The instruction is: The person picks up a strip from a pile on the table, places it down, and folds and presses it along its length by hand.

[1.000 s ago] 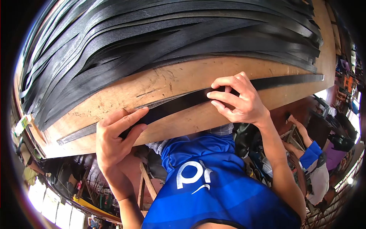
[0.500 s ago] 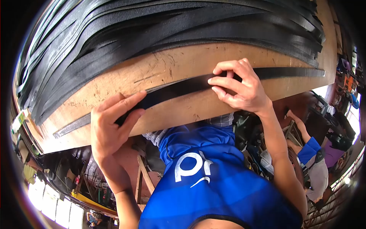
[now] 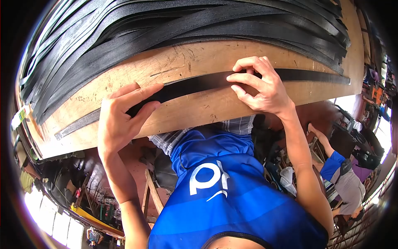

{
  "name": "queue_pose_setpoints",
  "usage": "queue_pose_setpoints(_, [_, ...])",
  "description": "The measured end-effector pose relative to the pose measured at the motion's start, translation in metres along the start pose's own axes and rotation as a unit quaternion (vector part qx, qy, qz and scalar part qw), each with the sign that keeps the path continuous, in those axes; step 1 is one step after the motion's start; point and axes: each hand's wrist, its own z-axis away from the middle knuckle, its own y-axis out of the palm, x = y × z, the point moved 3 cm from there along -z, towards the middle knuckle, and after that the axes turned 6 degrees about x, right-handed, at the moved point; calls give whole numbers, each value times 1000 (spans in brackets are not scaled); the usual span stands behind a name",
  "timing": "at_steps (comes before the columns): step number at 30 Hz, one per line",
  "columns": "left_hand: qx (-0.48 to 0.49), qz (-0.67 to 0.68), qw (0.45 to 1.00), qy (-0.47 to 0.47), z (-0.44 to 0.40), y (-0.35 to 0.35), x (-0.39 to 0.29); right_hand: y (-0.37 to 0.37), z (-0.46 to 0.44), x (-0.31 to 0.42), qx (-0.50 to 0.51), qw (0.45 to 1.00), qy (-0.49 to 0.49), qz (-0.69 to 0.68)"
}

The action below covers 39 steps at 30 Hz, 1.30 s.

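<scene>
A long black strip [image 3: 195, 86], leather-like in look, lies lengthwise along the wooden board in front of me. My left hand [image 3: 120, 114] spans its left part, fingers on the far edge and thumb on the near edge. Farther right, my right hand [image 3: 263, 87] grips the same strip, with bent fingers at the far edge and the thumb near the lower one. Both ends of the strip reach past my hands and rest on the board. Beyond it, many similar black strips [image 3: 174, 35] are heaped in overlapping layers.
The wooden board [image 3: 199, 110] has scuffs and dark marks. At lower right, another person [image 3: 350, 182] in blue and grey is nearby among cluttered items. Wooden legs [image 3: 151, 193] of a stand show below, and a yellow bar [image 3: 93, 218] lies at lower left.
My left hand has shifted slightly up in view, its fingers and thumb a little farther apart on the strip. The right hand keeps its place on it. The whole view has tilted slightly.
</scene>
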Motion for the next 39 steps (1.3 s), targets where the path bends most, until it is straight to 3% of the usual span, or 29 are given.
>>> queue_pose_setpoints(20, [-2,30,999,-16,0,0,-6,12,-13,12,19,1000,-1,-8])
queue_pose_setpoints(39, [-9,-30,1000,4,-3,1,-14,21,-22,21,53,998,-10,-11])
